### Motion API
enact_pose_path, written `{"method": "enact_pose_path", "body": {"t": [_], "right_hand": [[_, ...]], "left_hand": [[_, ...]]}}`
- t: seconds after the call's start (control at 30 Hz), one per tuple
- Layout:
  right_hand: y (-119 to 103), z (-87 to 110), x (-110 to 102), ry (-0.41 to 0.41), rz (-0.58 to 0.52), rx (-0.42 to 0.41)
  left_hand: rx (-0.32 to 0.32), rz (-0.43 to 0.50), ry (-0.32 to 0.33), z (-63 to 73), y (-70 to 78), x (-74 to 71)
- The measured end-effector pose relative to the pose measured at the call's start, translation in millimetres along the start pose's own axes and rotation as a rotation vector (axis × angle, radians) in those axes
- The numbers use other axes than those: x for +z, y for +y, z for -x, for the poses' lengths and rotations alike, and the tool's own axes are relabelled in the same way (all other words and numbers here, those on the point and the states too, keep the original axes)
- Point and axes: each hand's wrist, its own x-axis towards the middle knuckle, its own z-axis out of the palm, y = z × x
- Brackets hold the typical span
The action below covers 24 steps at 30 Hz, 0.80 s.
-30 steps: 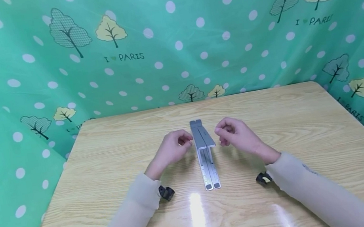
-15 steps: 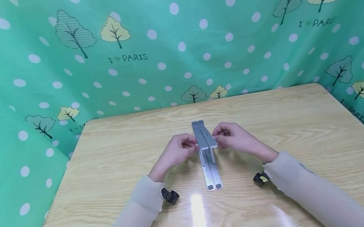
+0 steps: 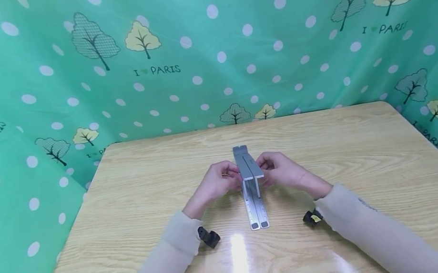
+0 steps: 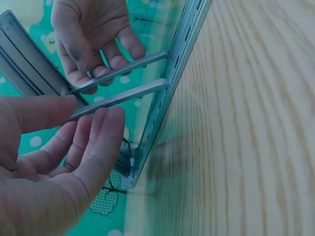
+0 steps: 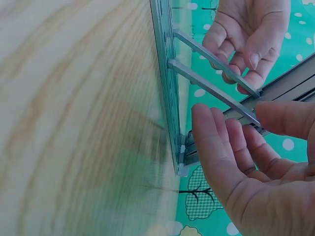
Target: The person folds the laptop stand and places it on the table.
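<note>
A grey metal folding laptop stand (image 3: 250, 167) stands raised on the table, its upper arms held up by two thin struts over a flat slotted base. My left hand (image 3: 217, 181) is at its left side; in the left wrist view, thumb and fingers pinch the upper end of the near strut (image 4: 123, 97). From the right side, my right hand (image 3: 284, 171) pinches the upper end of the other strut (image 5: 214, 92), as the right wrist view shows. In the head view the stand's top hides some fingertips of both hands.
The wooden table (image 3: 138, 227) carries the stand near its middle. Behind and to the sides hangs a green dotted curtain (image 3: 204, 47). Black wrist cameras (image 3: 209, 237) sit at both cuffs.
Both hands have moved inward from beside the stand and now pinch its struts. The stand keeps its raised shape; the head view has shifted slightly.
</note>
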Motion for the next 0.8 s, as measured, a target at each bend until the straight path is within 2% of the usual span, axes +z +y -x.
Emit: {"method": "enact_pose_path", "body": {"t": [0.17, 0.53, 0.8], "right_hand": [[1, 0.9, 1, 0.002, -0.021, 0.014], [0, -0.5, 4, -0.025, -0.064, 0.011], [1, -2.0, 8, -0.036, -0.067, 0.006]], "left_hand": [[-0.001, -0.021, 0.020, -2.5, -1.1, 3.3], [0.004, 0.036, 0.058, -4.9, -1.0, 9.6], [0.001, 0.023, 0.068, -6.7, -4.1, 10.9]]}}
